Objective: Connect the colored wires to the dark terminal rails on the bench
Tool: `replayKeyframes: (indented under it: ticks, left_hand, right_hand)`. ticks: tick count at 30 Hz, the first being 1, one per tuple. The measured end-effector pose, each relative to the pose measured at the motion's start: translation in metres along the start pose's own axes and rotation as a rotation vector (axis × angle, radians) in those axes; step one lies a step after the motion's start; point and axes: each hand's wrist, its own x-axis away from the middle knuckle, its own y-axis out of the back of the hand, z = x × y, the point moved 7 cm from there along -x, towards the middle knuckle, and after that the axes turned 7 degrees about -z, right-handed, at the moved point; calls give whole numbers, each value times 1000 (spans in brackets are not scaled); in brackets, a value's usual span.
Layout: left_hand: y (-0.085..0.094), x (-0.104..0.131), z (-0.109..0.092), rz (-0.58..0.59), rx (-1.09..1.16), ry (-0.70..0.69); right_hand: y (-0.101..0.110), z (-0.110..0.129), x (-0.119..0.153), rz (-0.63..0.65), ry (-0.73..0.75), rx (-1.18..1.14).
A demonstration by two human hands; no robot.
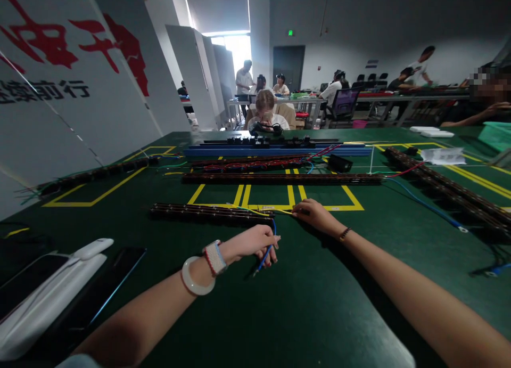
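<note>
In the head view, a dark cable bundle lies on the green table, just in front of a yellow-taped outline, with wires leaving its right end. The left hand has its fingers curled round a blue wire, whose tip hangs below them; how firmly they grip, I cannot tell. The right hand pinches the end of a yellow-green wire between its fingertips. Both wires look light, smooth and springy, so each is best taken on its insulation close to the tip, without tugging at the root, likely the weak spot. The bundle itself appears stiffer and heavier along its length; supporting it mid-body rather than by its wires should keep it from twisting.
</note>
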Motion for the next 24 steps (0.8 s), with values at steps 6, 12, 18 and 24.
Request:
replayKeyframes:
  ticks: [6, 12, 18, 24]
  left_hand:
    - [36, 10, 0, -148, -321, -53]
    - [48, 19, -8, -235, -389, -86]
    - [64, 41, -7, -399, -113, -84]
    - [64, 49, -3, -383, 494, -77]
  right_hand:
    - [-1, -1, 1, -3, 5, -10]
    - [-2, -4, 0, -6, 3, 1]
    - [-2, -5, 0, 5, -15, -10]
    - [-3, -7, 0, -3, -10, -28]
